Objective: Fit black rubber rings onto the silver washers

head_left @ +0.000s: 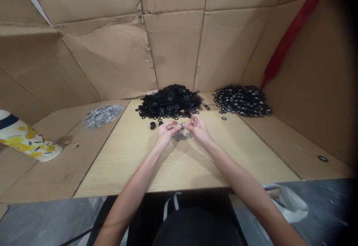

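My left hand (168, 131) and my right hand (198, 129) meet above the middle of the table, fingertips pinched on a small black ring (182, 125). Whether a disc sits inside this ring is too small to tell. Just beneath my hands lie several thin grey discs (180, 136), partly covered by the fingers. A short stack of black rings (152, 125) stands left of my left hand, and another dark stack is half hidden behind that hand. Behind both hands rises a large heap of black rings (172, 100).
Silver discs (103, 116) are piled at left, beside a flower-patterned bottle (30, 138). At right is a pile of black rings with pale centres (242, 100); one similar ring (323, 158) lies near the right edge. Cardboard walls (173, 33) enclose the table, and a red strip (291, 33) hangs at right.
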Demonstrator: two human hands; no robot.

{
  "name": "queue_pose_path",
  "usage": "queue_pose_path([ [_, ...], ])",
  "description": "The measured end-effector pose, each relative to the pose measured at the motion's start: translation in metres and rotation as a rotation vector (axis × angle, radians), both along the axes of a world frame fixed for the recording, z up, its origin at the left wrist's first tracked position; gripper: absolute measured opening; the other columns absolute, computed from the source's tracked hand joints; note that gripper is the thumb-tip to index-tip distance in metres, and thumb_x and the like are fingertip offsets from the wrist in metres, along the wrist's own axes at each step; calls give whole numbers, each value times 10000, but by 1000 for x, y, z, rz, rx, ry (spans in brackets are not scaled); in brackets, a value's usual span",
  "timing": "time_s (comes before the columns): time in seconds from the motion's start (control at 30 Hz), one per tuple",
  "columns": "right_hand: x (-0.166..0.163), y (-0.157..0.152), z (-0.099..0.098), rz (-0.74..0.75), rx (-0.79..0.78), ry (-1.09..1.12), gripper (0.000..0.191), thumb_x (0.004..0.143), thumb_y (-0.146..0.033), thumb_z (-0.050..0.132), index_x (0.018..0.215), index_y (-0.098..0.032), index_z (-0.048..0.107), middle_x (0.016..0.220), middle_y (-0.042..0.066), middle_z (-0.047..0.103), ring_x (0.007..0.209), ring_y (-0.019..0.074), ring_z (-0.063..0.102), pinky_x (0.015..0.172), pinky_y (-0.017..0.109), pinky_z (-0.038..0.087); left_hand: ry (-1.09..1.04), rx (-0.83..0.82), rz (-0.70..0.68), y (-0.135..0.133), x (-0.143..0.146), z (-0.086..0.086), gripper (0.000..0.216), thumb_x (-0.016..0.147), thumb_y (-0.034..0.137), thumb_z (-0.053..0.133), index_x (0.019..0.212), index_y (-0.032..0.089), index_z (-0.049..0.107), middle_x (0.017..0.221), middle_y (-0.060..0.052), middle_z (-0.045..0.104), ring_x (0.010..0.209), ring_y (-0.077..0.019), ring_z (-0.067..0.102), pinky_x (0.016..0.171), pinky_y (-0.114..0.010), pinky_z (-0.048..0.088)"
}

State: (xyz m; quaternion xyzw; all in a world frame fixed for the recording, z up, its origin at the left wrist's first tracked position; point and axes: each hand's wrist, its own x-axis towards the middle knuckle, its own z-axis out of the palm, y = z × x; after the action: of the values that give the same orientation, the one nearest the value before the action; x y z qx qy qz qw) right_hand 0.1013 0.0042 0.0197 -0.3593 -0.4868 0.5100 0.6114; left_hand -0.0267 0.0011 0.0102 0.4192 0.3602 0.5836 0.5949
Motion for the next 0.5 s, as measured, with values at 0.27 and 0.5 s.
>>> queue_pose_path([
  [0.27,-7,1,-6,-72,-46,93,400,502,-217,702,658,-210,334,552,-91,409,535,72,450,537,219,375,186,99,14,-7,8,5,292,509,202,746,736,124,579,605,-2,628,565,-106,578,598,-242,442],
  [0.5,0,2,-6,-80,14,-88,404,510,-277,707,658,-213,336,547,-82,425,534,85,445,527,230,367,36,13,32,0,4,-2,543,511,195,751,901,201,374,602,41,624,541,-118,594,636,-282,452],
])
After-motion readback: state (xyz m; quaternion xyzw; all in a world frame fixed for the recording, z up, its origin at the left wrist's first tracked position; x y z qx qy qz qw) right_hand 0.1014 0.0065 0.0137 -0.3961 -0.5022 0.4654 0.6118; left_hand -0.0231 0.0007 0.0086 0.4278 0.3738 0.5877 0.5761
